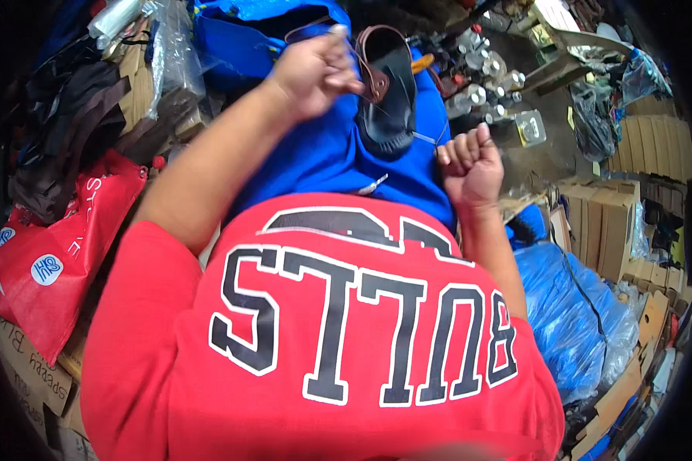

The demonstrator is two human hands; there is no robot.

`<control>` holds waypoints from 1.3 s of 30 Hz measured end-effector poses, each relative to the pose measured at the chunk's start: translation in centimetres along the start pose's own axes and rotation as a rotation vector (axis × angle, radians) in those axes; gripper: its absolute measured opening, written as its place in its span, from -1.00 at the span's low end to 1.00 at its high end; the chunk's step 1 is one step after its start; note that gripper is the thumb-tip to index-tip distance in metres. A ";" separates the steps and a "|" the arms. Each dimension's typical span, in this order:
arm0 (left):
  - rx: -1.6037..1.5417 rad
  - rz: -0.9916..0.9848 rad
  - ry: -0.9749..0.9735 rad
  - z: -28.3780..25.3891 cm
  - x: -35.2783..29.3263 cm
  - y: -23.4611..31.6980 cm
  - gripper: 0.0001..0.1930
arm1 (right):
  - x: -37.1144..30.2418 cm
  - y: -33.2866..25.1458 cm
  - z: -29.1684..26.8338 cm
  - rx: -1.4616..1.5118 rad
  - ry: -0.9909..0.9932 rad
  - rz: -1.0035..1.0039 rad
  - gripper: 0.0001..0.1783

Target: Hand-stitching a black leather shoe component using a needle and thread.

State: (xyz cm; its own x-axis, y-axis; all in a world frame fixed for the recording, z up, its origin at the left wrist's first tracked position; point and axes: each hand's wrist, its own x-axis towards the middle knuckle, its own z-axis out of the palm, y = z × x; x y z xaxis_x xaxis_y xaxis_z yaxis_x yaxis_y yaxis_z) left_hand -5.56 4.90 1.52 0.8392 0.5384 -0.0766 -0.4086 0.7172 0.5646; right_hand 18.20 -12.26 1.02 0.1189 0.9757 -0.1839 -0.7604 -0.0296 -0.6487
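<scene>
A dark shoe with a brown leather upper and a black insole lies on my lap, its opening toward me. Just left of its upper is my left hand, fingers curled closed; what they grip, if anything, cannot be made out. To the right of the shoe, my right hand is closed with its fingers bent. A thin thread runs from the shoe's right edge toward those fingers. Blue cloth covers my lap beneath the shoe.
Several clear bottles stand on the floor ahead to the right. A blue bag is at the far left. Red bags lie at my left. Cardboard boxes and a blue plastic bundle are at my right.
</scene>
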 end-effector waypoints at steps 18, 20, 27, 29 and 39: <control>1.976 -0.282 0.398 -1.3 7.1 4.2 -0.08 | 4.6 -5.0 6.6 -1.822 -0.425 -0.213 -0.56; 2.094 -0.315 0.381 0.2 9.3 1.8 -0.14 | 6.4 -3.7 6.0 -2.216 -0.440 -0.233 -0.51; 1.726 0.143 0.476 -5.8 5.9 3.1 -0.60 | 6.0 -1.7 1.8 -1.707 -0.035 0.057 -0.50; 1.457 0.258 0.481 -7.0 4.0 3.1 -0.56 | 6.1 -0.8 1.6 -1.620 -0.061 0.068 -0.51; 1.983 0.294 0.547 -5.9 5.0 4.2 -0.67 | 4.7 0.0 4.0 -1.315 -0.113 0.226 -0.59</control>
State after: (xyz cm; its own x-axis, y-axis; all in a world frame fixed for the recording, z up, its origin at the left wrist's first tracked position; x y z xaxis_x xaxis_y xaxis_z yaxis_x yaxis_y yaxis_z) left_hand -5.17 13.21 -1.34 0.5140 0.8364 0.1902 0.6853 -0.5338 0.4954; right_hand 16.27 -6.78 3.10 -0.0291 0.9323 -0.3604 0.4263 -0.3146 -0.8481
